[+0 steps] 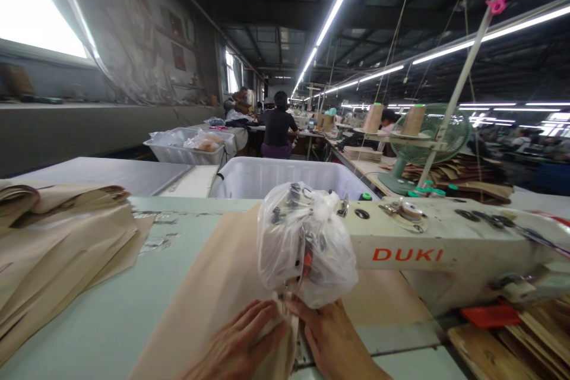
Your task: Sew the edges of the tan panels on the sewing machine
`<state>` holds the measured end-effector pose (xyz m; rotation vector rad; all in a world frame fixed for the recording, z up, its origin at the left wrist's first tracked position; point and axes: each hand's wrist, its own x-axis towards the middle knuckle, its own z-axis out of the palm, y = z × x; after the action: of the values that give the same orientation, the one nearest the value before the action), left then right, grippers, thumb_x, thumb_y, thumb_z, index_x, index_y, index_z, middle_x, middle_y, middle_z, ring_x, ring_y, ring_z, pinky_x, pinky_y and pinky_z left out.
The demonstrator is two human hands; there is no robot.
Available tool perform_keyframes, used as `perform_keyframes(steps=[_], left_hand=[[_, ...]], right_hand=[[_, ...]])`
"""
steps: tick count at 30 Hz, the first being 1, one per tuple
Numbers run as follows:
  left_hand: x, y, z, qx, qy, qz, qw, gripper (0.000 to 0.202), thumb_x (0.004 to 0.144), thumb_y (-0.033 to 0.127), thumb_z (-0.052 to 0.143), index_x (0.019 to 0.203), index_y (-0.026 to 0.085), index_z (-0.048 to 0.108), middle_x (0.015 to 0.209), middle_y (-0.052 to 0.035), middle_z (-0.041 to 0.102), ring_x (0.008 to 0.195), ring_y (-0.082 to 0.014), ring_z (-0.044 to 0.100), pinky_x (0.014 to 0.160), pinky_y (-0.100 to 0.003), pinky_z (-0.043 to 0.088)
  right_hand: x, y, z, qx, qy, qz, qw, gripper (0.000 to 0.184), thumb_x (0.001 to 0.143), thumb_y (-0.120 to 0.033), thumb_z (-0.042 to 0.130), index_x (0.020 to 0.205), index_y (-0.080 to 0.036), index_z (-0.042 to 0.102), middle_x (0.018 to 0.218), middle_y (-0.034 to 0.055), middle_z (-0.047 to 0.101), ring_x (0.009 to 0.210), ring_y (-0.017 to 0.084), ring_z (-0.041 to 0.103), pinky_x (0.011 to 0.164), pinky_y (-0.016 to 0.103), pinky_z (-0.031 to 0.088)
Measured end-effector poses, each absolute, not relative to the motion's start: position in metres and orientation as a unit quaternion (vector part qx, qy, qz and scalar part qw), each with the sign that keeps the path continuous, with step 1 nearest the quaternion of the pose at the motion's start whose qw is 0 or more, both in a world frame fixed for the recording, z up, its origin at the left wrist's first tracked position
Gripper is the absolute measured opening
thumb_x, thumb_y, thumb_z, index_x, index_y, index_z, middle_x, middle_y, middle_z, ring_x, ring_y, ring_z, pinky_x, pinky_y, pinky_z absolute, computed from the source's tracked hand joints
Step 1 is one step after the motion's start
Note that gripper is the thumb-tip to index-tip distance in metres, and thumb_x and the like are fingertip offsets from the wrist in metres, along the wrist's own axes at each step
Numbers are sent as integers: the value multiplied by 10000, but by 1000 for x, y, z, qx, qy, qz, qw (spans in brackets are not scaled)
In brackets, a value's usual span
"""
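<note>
A tan fabric panel (200, 285) lies under the head of a sewing machine (392, 243) marked DUKI. A clear plastic bag (307, 249) wraps the machine's needle end and hides part of it. My left hand (243, 338) rests flat on the panel, left of the needle, with its fingers stretched out towards the presser foot (281, 297). Just right of the foot, my right hand (327, 332) grips the panel's narrow edge (291, 332) between its fingers. The bag covers some of those fingertips.
Layered tan pieces (66, 249) lie on the left of the table. Behind the machine stands a white plastic bin (285, 173). Thread cones (373, 117) and a fan (440, 133) stand at right, above stacked pieces (463, 175). A person (278, 124) sits farther back.
</note>
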<state>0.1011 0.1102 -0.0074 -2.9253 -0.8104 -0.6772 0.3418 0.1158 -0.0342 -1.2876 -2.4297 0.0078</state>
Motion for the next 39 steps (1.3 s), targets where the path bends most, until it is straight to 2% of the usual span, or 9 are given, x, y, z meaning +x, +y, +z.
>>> perform_keyframes(steps=[3, 6, 9, 18, 22, 27, 31, 35, 39], left_hand=[[102, 114, 9, -942, -245, -227, 14, 617, 918, 460, 619, 1464, 267, 404, 1311, -84, 607, 1222, -257, 563, 1112, -343, 419], [103, 117, 11, -942, -239, -237, 14, 698, 904, 527, 625, 1498, 279, 356, 1300, -79, 613, 1201, -265, 567, 1098, -348, 437], [103, 120, 9, -941, -236, -241, 23, 729, 916, 561, 598, 1525, 285, 308, 1304, -83, 611, 1178, -265, 578, 1094, -361, 438], [105, 128, 11, -940, -239, -244, 18, 762, 927, 598, 551, 1557, 306, 237, 1312, -75, 608, 1171, -275, 581, 1061, -375, 464], [104, 128, 9, -935, -252, -250, 9, 725, 924, 585, 558, 1542, 333, 274, 1360, -76, 573, 1191, -286, 568, 1036, -381, 480], [105, 128, 1, -932, -266, -245, 3, 753, 909, 621, 559, 1543, 333, 272, 1340, -73, 578, 1224, -291, 535, 1043, -375, 473], [108, 132, -8, -930, -271, -248, -2, 783, 885, 676, 556, 1534, 324, 295, 1273, -84, 601, 1209, -293, 537, 1066, -394, 455], [108, 136, -12, -929, -277, -244, -4, 807, 848, 720, 574, 1508, 316, 345, 1294, -92, 578, 1203, -304, 541, 1059, -408, 466], [105, 136, -16, -939, -258, -228, -7, 889, 819, 716, 619, 1536, 321, 271, 1394, -102, 509, 1246, -331, 516, 1044, -454, 487]], right_hand=[[343, 117, -38, -467, -866, -7, 178, 720, 740, 17, 419, 1371, -292, 571, 1458, 44, 483, 1290, 275, 493, 1093, 512, 387], [346, 117, -44, -477, -856, -9, 200, 649, 752, -25, 442, 1313, -295, 627, 1405, 46, 539, 1258, 274, 521, 1103, 502, 376], [347, 116, -49, -485, -840, -7, 241, 514, 809, -87, 457, 1226, -278, 688, 1340, 56, 594, 1205, 270, 558, 1098, 490, 382], [345, 116, -38, -469, -841, -50, 266, 485, 810, -76, 452, 1182, -245, 712, 1267, 90, 642, 1166, 280, 600, 981, 453, 500], [347, 117, -47, -470, -830, -59, 296, 517, 801, -57, 453, 1203, -271, 697, 1287, 60, 633, 1222, 280, 566, 1039, 487, 456], [350, 117, -50, -487, -836, -17, 251, 487, 843, -73, 463, 1233, -279, 670, 1365, 56, 575, 1282, 291, 519, 1064, 530, 429], [348, 116, -46, -481, -839, -20, 253, 492, 840, -60, 439, 1222, -254, 680, 1334, 75, 599, 1264, 278, 540, 1065, 499, 440], [347, 117, -45, -490, -836, -10, 247, 566, 814, -63, 432, 1333, -206, 609, 1370, 111, 564, 1246, 294, 550, 1079, 510, 426], [344, 132, -21, -450, -828, 55, 329, 494, 937, -176, 437, 1425, -215, 508, 1404, 113, 530, 1280, 277, 513, 1107, 484, 403]])
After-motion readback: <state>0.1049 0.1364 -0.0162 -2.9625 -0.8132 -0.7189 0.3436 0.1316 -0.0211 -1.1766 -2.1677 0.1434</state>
